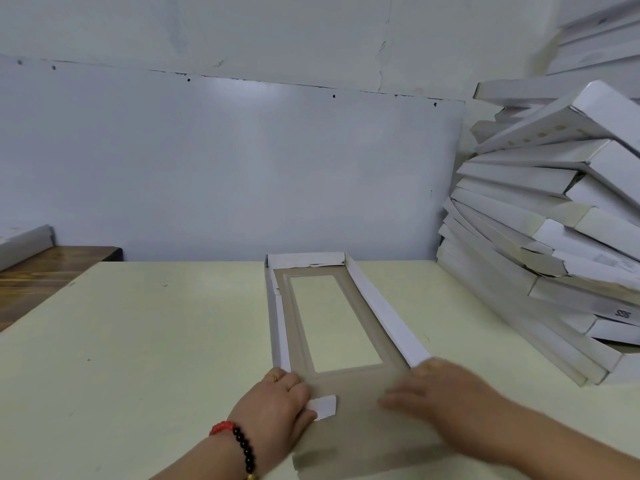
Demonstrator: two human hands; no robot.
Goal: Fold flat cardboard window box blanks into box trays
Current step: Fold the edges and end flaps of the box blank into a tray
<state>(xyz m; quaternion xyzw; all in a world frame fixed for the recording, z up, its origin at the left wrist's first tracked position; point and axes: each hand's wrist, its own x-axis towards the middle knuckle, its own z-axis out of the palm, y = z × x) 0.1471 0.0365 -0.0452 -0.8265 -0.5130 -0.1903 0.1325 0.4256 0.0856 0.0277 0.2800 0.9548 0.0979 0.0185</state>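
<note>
Lengthwise, box blank runs away across table, left hand pinching its flap, right hand blurred, grip unclear.

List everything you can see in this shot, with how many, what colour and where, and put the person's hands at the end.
window box blank: one, grey-brown inside with white flaps, middle of the table, far and side walls raised, near end flat
small flap: one, white, at the blank's near left corner, by the left hand
table: one, pale yellow, fills the foreground
folded boxes: a leaning pile, too many to count, white, on the right against the wall
wooden surface: one, brown, far left
wall panel: one, white, behind the table
bead bracelet: one, red and black, left wrist
left hand: on the blank's near left corner
right hand: blurred, over the near right corner
</note>
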